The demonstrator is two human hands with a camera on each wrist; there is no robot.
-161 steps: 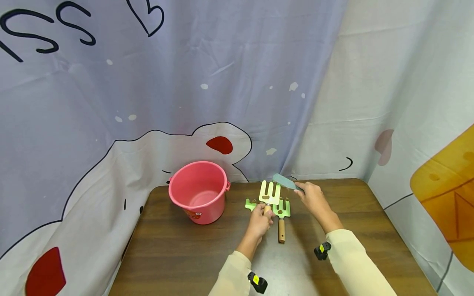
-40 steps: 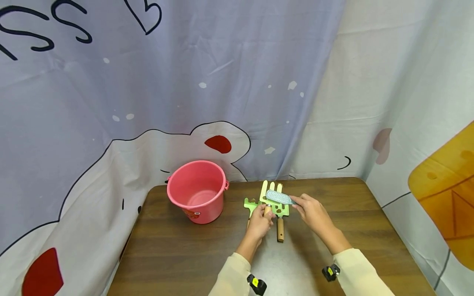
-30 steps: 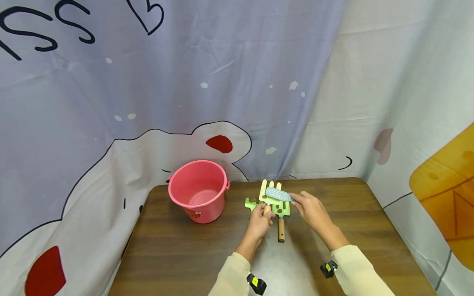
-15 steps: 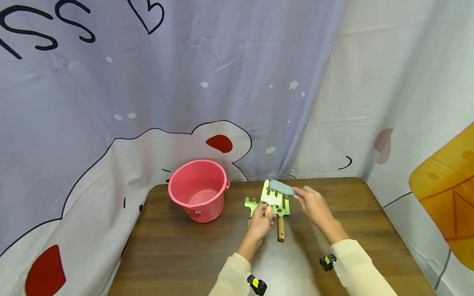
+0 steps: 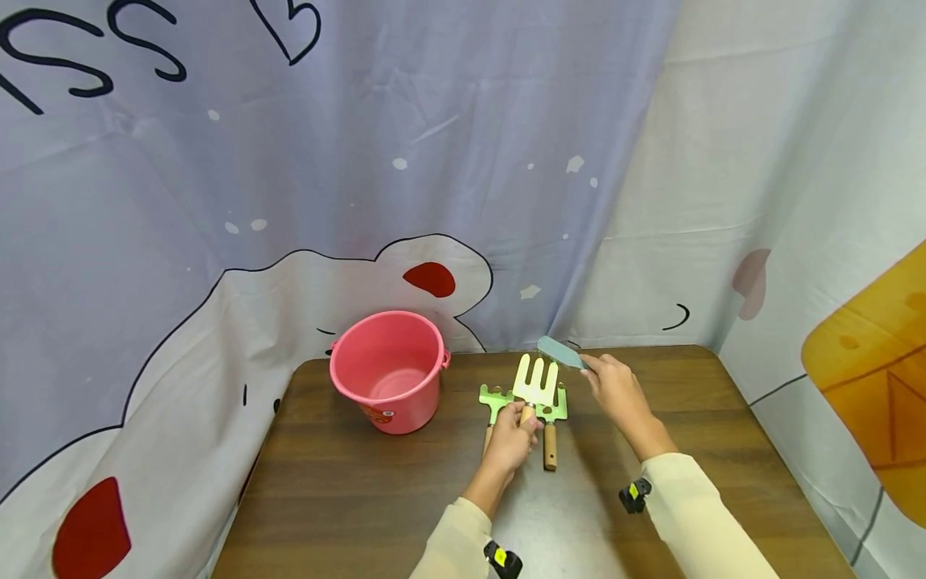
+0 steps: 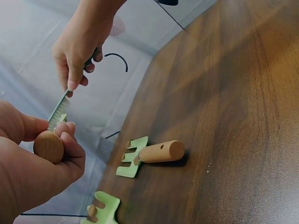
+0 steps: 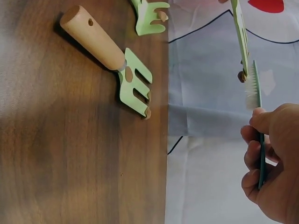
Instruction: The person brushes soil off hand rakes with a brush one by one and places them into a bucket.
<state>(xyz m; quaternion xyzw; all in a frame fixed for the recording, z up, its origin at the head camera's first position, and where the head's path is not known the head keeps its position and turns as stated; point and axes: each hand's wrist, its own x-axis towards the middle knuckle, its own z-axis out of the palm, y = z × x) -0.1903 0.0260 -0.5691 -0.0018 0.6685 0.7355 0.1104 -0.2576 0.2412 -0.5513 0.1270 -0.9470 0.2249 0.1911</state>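
Note:
My left hand (image 5: 510, 441) grips the wooden handle of a small light-green garden fork (image 5: 534, 392), raised above the table with its tines pointing away. My right hand (image 5: 616, 394) holds a blue-green brush (image 5: 562, 352) by its handle, to the right of the tines. The right wrist view has the brush's pale bristles (image 7: 252, 91) right at the fork's end, where a brown lump clings. Beneath lie a second green fork (image 5: 551, 442) and another green tined tool (image 5: 495, 399), both wooden-handled; brown bits stick to their tines.
A pink bucket (image 5: 387, 378) stands on the left of the brown wooden table (image 5: 347, 498). Right behind the table's far edge hangs a printed curtain (image 5: 434, 161).
The brush has gone from lying over the fork's tines to their far right side, turning bristles-down. The left hand has shifted the fork slightly right; its tines now show fully.

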